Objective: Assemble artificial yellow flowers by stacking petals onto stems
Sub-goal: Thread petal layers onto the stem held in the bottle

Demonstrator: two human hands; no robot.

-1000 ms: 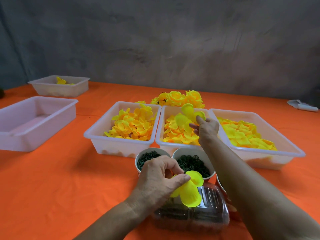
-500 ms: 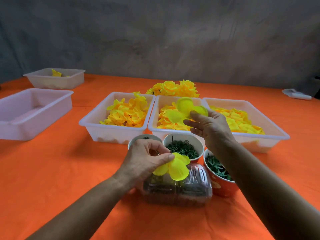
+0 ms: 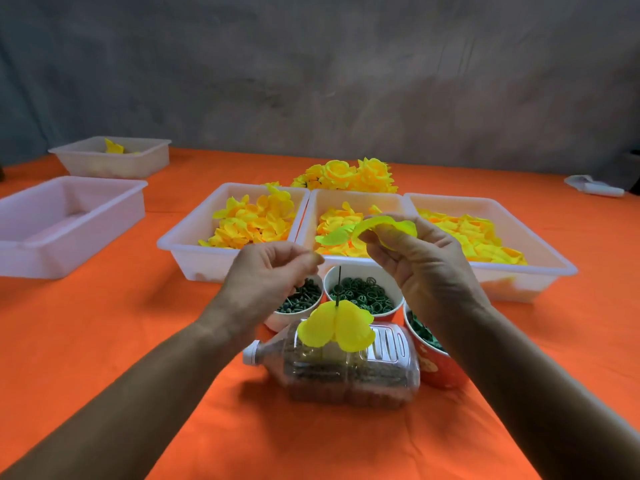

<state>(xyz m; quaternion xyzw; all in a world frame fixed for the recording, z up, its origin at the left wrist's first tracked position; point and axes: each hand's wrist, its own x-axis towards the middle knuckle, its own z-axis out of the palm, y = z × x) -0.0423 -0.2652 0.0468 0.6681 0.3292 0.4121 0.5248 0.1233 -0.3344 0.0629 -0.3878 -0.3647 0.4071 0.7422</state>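
The stem (image 3: 339, 285) stands upright above the plastic bottle (image 3: 349, 368), its long axis vertical and its thin dark tip pointing up. A yellow petal layer (image 3: 336, 329) sits on the stem below the tip, lobes drooping downward over the top of the bottle. The bottle lies on its side on the orange tablecloth (image 3: 104, 341), white cap pointing left, long axis running left to right.

The left hand (image 3: 266, 275) hovers just left of the stem tip, fingers curled with thumb and forefinger brought together. Whether anything lies between the fingertips cannot be told. The hand does not touch the petal layer.

The right hand (image 3: 415, 258) is raised over the middle tray (image 3: 313, 216) and pinches a second yellow petal piece (image 3: 363, 230) between thumb and fingers. This piece lies roughly horizontal, curving in an arc, its free end pointing left toward the left hand.

Three white trays of loose petals stand side by side behind the hands: left tray (image 3: 180, 244), middle tray, right tray (image 3: 554, 261). Finished yellow flowers (image 3: 349, 174) lie behind them. Two white cups (image 3: 363, 292) of small green parts stand just behind the bottle, and a red cup (image 3: 440, 365) stands at the bottle's right end.
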